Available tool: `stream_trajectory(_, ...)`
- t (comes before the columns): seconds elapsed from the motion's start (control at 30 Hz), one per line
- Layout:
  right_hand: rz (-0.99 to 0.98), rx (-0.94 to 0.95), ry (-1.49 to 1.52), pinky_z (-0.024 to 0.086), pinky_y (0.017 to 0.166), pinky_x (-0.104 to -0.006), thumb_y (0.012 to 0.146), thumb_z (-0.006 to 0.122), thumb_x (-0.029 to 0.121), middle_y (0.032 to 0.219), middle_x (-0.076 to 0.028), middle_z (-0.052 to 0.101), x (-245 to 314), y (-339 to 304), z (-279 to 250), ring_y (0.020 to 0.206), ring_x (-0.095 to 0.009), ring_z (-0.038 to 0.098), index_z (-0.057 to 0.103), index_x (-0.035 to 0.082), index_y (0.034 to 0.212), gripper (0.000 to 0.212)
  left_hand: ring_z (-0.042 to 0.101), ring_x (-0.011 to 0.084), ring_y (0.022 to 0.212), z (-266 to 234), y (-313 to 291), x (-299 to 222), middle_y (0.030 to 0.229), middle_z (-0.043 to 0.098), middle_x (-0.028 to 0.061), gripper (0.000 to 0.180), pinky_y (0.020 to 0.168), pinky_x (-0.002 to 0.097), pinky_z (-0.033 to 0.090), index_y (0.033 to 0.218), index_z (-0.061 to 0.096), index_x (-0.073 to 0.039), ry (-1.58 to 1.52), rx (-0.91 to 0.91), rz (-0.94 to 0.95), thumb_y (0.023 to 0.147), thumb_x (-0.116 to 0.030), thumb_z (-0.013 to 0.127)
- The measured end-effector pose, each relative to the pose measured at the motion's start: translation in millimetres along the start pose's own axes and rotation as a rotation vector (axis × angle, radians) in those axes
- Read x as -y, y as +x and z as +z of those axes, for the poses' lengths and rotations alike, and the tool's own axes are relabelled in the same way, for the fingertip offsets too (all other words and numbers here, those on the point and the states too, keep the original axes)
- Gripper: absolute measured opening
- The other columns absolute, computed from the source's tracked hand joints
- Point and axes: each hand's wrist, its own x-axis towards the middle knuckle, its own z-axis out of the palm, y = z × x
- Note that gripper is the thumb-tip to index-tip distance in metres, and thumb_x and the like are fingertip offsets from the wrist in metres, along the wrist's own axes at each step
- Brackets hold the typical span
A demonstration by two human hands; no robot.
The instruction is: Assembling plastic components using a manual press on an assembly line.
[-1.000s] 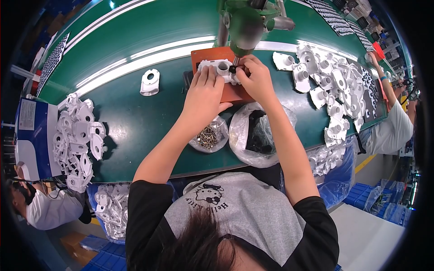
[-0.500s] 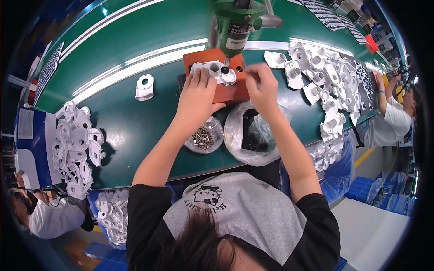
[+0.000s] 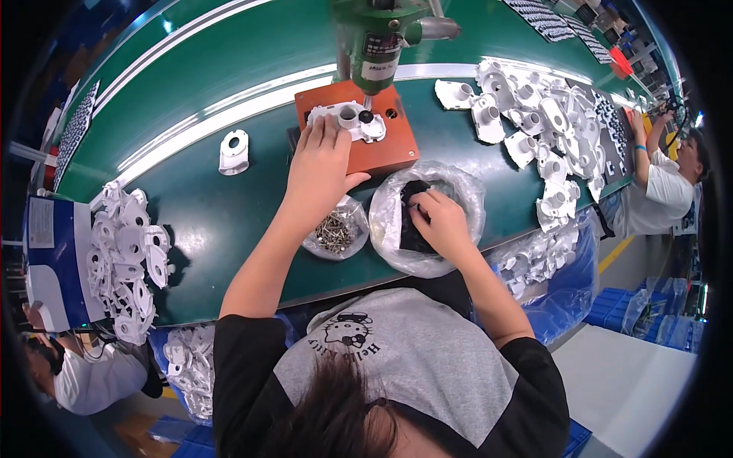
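A white plastic housing (image 3: pixel 372 131) with a round tube and a black round piece (image 3: pixel 366 117) lies on an orange block (image 3: pixel 395 150), beneath the tip of a green press (image 3: pixel 379 53). My left hand (image 3: pixel 321 164) holds the housing down from its left side, fingers over its edge and thumb out along the block's front. To the right, my right hand (image 3: pixel 443 221) reaches into a clear plastic bag (image 3: pixel 471 200) of small black parts (image 3: pixel 414 238). Its fingers are bent together among them; whatever they pinch is hidden.
A bag of metal screws (image 3: pixel 334 233) stands left of the black parts. One white housing (image 3: pixel 234 153) sits alone on the green table (image 3: pixel 214 252). Piles of white housings (image 3: pixel 553 114) (image 3: pixel 130 248) lie at right and left. Other people (image 3: pixel 664 175) work at both sides.
My right hand has come down from beside the press into the bag of black parts. My left hand stays on the housing. The whole view has shifted slightly.
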Motion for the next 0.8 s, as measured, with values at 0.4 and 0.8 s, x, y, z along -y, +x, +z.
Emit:
stream_trajectory(0.4, -0.009, -0.527, 0.430, 0.044, 0.068, -0.0249, 0.090, 0.052, 0.013, 0.089, -0.006, 0.064, 11.6, 157.0, -110.8, 0.077, -0.010, 0.055, 0.061, -0.004, 0.101, 0.023, 0.046, 0.0389, 0.121, -4.7, -2.9, 6.9, 0.125, 0.050, 0.0274, 0.066, 0.106, 0.0455, 0.034, 0.109, 0.050, 0.003, 0.000, 0.010, -0.033, 0.065, -0.037, 0.080)
stream_trajectory(0.8, 0.051, -0.015, 0.916, 0.045, 0.048, -0.0270, 0.093, 0.051, 0.029, 0.058, -0.002, 0.054, 38.3, 390.4, -167.5, 0.051, -0.014, 0.053, 0.062, 0.008, 0.082, 0.026, 0.046, 0.0367, 0.124, -0.6, -1.7, 0.2, 0.130, 0.048, 0.0250, 0.073, 0.106, 0.0430, 0.035, 0.115, 0.050, 0.004, -0.021, 0.048, -0.077, 0.064, -0.037, 0.080)
